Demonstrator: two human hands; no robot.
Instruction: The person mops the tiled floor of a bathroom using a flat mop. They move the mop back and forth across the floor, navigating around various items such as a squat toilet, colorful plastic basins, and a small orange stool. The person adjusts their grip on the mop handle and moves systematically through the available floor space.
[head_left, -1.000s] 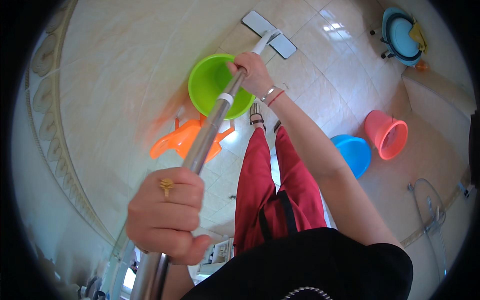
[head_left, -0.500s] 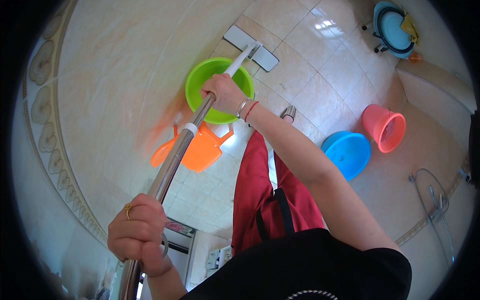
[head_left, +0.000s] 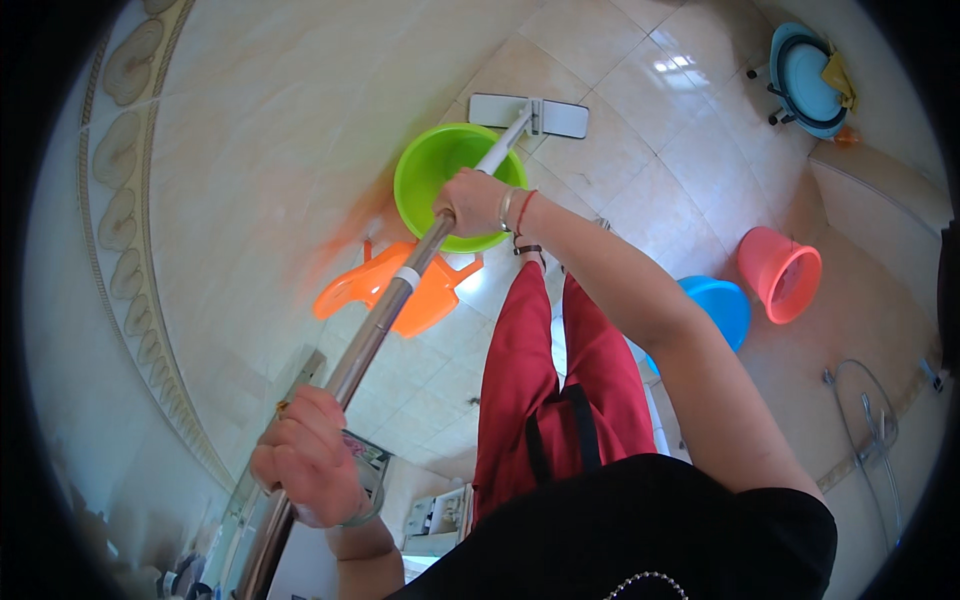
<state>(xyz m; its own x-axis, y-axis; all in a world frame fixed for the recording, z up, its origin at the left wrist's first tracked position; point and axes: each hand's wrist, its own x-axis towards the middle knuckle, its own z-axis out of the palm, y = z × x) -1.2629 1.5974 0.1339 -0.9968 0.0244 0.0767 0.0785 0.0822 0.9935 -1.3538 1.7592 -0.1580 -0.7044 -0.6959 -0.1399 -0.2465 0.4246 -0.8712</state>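
Note:
A flat mop with a long metal handle [head_left: 372,338] runs slantwise from the lower left toward the upper middle. Its flat rectangular head [head_left: 562,120] rests on the tiled floor just past a green basin [head_left: 408,195]. My left hand [head_left: 312,455] is closed round the upper part of the handle. Farther down, my right hand [head_left: 472,203] grips the handle where it passes over the basin; fingers wrap round it. An orange plastic chair [head_left: 428,302] stands beneath the handle, beside the basin.
A blue basin [head_left: 725,310] and a pink bucket [head_left: 780,275] stand on the right, the basin partly behind my right arm. Light-blue wheeled item [head_left: 808,80] with a yellow cloth sits far right. A shower hose [head_left: 885,450] hangs on the right wall; tiled wall [head_left: 260,150] at left.
The mop head has swung from a slant to nearly level and lies farther right in view. Both hands have shifted right with the handle, still gripping it. The whole view has also shifted slightly.

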